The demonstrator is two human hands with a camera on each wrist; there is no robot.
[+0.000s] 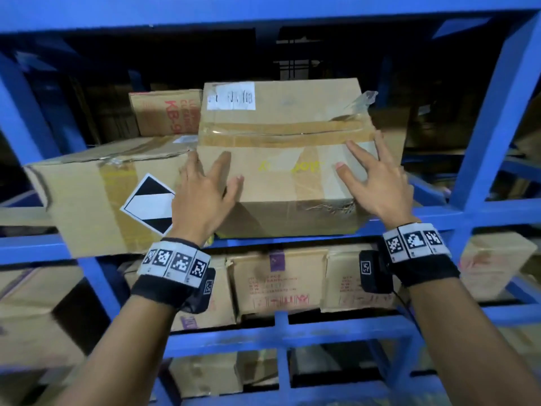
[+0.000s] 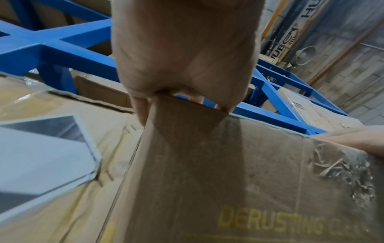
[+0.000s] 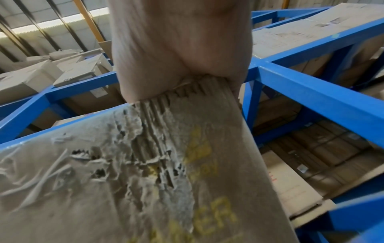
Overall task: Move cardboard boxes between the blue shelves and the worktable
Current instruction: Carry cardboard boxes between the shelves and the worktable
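Two hands [image 1: 205, 197] [image 1: 377, 183], taped box [image 1: 281, 159], blue shelves [image 1: 483, 136]

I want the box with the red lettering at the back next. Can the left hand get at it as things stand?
Probably not directly. The red-lettered box sits behind the flat box and beside the taped box, which both the left hand and right hand are touching. Reaching over the flat box might work.
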